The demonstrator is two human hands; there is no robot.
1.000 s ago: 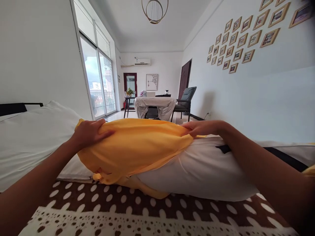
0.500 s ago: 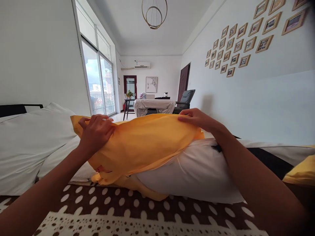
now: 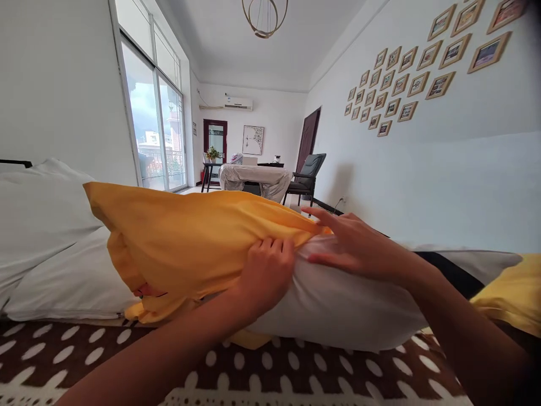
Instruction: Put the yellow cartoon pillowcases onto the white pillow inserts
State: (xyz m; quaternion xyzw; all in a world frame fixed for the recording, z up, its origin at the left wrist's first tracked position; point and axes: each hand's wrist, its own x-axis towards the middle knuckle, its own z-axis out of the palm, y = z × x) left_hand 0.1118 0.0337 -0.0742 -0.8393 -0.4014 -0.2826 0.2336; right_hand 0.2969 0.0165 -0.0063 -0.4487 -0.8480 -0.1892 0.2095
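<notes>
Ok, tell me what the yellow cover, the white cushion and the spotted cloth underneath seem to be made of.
Yellow cover: thin, matt fabric, perhaps cotton; it creases softly and bunches in the left hand. White cushion: smooth cloth shell, fairly matt, pulled into creases; its filling is hidden. Spotted cloth: probably matt textile, showing no glare; weave unclear.
</notes>
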